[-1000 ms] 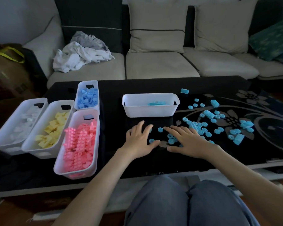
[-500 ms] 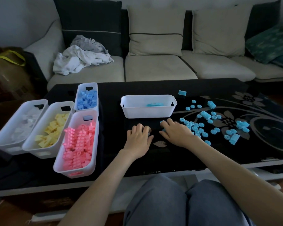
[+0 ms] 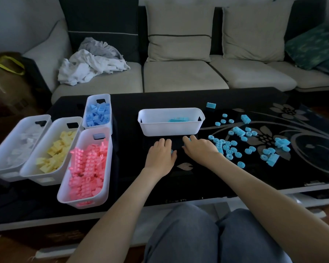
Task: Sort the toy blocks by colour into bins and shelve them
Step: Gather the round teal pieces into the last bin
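Sitting at the black glass table (image 3: pixel 131 168), reaching both bare arms forward. Resting the left hand (image 3: pixel 160 157) knuckles-up just in front of the white bin (image 3: pixel 171 128), curling the fingers under and showing a sliver of turquoise beside the thumb. Hiding any grip beneath the palm, so not telling whether it is holding anything. Resting the right hand (image 3: pixel 198 149) close beside it without touching, curling its fingers down onto the tabletop too. Showing a speck of turquoise between them, perhaps cupping a piece, yet not revealing a hold either.

Seeing the turquoise blocks (image 3: pixel 228 147) lying loose across the floral pattern just right of the right hand, a few more lying inside the white bin, and a lone brick (image 3: pixel 210 105) sitting behind its right corner.

Noting four more bins standing at the left: pink blocks (image 3: pixel 87 168) nearest, yellow blocks (image 3: pixel 57 149) and white blocks (image 3: pixel 27 141) alongside, blue blocks (image 3: pixel 98 114) behind the pink.

Facing a sofa (image 3: pixel 179 76) carrying crumpled cloths (image 3: pixel 89 65).
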The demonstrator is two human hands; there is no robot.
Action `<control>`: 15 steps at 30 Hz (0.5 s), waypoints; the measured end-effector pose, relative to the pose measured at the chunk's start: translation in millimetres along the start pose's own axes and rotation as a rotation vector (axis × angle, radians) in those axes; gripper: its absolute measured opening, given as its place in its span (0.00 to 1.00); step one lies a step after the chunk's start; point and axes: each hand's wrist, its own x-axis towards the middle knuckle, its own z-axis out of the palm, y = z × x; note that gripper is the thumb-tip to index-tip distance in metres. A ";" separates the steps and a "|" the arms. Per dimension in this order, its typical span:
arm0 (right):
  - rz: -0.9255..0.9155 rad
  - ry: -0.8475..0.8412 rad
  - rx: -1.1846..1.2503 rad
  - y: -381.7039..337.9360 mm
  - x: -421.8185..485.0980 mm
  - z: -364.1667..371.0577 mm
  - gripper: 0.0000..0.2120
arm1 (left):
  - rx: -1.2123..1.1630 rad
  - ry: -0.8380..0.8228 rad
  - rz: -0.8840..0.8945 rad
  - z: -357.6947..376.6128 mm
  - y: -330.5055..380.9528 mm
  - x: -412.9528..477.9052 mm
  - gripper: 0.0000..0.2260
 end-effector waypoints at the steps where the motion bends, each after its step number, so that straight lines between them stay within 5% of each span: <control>1: -0.029 0.007 -0.022 -0.5 1.5 2.2 0.16 | -0.003 0.000 0.002 0.0 0.1 0.3 0.12; 15: -0.129 0.011 -0.068 7.1 6.3 -2.9 0.15 | 0.046 0.049 -0.014 -2.1 5.3 1.6 0.13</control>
